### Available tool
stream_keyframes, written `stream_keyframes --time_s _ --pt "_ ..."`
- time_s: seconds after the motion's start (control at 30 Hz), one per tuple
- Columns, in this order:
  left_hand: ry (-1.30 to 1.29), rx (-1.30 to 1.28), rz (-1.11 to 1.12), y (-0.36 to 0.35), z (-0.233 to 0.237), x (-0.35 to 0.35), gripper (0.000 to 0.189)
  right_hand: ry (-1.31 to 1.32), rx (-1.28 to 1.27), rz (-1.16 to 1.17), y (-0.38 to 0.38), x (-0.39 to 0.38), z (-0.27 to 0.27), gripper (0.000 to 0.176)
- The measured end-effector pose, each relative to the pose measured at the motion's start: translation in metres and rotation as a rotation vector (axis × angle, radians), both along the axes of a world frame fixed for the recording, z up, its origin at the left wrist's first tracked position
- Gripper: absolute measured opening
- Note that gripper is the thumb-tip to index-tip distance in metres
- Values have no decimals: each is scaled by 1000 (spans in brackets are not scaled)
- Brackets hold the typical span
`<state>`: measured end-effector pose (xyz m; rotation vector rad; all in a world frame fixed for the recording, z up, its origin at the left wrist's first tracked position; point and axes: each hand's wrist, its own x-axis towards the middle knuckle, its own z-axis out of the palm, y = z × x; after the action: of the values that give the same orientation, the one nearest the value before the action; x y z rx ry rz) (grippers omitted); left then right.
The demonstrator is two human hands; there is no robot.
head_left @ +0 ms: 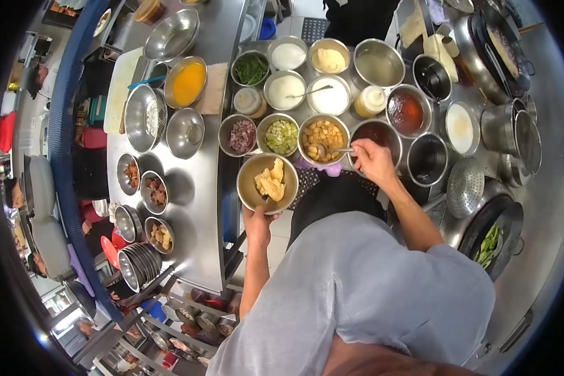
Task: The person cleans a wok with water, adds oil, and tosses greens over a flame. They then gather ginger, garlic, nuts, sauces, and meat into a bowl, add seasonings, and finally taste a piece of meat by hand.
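Observation:
My left hand (257, 224) grips a metal bowl (247, 191) from below its near rim. Inside are a pale yellow, lumpy mass (271, 180) and what looks like a utensil end. With its fingers closed on the handle, my right hand (373, 160) holds a metal spoon (338, 150). The spoon's head rests among golden-brown diced pieces (323, 133) in a second metal bowl, just beyond and right of the first. Beside that bowl are chopped pale green vegetable (281, 136) and chopped red onion (241, 136), each in its own bowl.
Bowls of white powder or liquid (287, 56), chopped greens (250, 67) and red sauce (408, 109) crowd the middle. Left is a steel counter (194, 244) with stacked bowls (141, 266) and orange liquid (188, 82). Right are a perforated ladle (465, 187) and a wok with greens (489, 244).

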<state>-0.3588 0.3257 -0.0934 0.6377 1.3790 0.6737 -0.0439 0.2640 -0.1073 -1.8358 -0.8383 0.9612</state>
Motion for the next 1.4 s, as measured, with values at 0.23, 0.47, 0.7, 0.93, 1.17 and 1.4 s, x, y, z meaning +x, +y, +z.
stream_keyframes --time_s 0.23,0.47,0.7,0.93,1.17,1.4 --pt "16 16 -15 4 7 -24 46 -139 -12 57 7 -2 11 17" --pt "-40 -12 -73 39 7 -41 44 -496 203 301 21 -26 37 16" --pt "-31 25 -226 57 9 -57 44 -4 -85 -282 -13 -51 23 22" --pt "-37 -33 -391 69 2 -38 48 192 -23 -390 -11 -60 85 21" --pt "-149 -106 -321 62 2 -4 53 -188 17 -205 -4 -42 62 20" --pt "-179 -107 15 0 -34 -6 47 -727 52 471 57 10 44 26"
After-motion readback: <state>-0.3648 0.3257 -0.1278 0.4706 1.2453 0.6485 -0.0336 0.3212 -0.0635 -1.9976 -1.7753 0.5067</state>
